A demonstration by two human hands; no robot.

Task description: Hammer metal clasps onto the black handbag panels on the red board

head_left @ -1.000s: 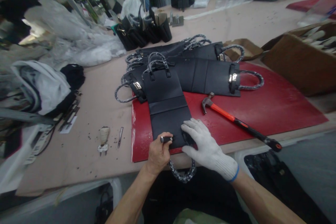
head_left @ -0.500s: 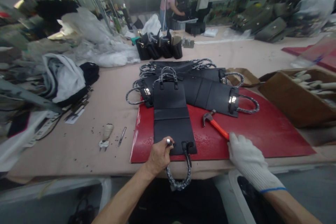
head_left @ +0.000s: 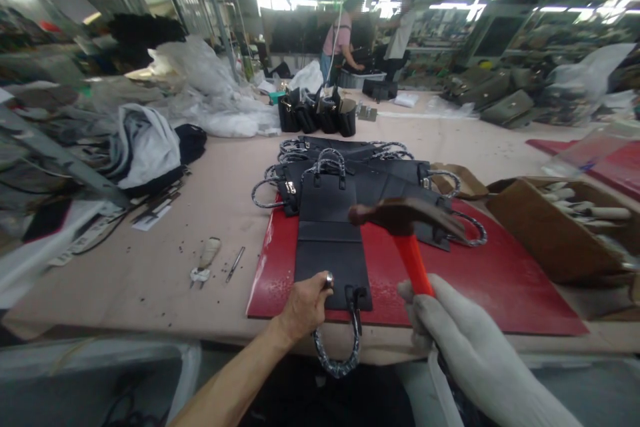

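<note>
My bare left hand (head_left: 303, 307) is closed round a short metal punch (head_left: 329, 277) with a shiny round top. It stands on the near end of a flat black bag panel (head_left: 330, 260), beside a fixed handle tab; its lower part is hidden by my fingers. The panel's near handle (head_left: 337, 367), in patterned wrapping, hangs over the table edge. In a white knit glove, my right hand (head_left: 455, 327) grips the orange handle of a claw hammer (head_left: 414, 263). The hammer is raised upright, its head above the red board (head_left: 480, 293), right of the panel.
More black bag panels (head_left: 390, 177) with wrapped handles lie stacked behind. To the left lie a tool with a wrapped grip (head_left: 209, 253) and a thin metal rod (head_left: 235, 264). A cardboard box (head_left: 555, 233) stands right. Two people (head_left: 343, 37) stand across the table.
My right hand has lifted the hammer off the red board and swung it upright toward me. The left hand stays on the panel with the punch. My view has tilted up slightly.
</note>
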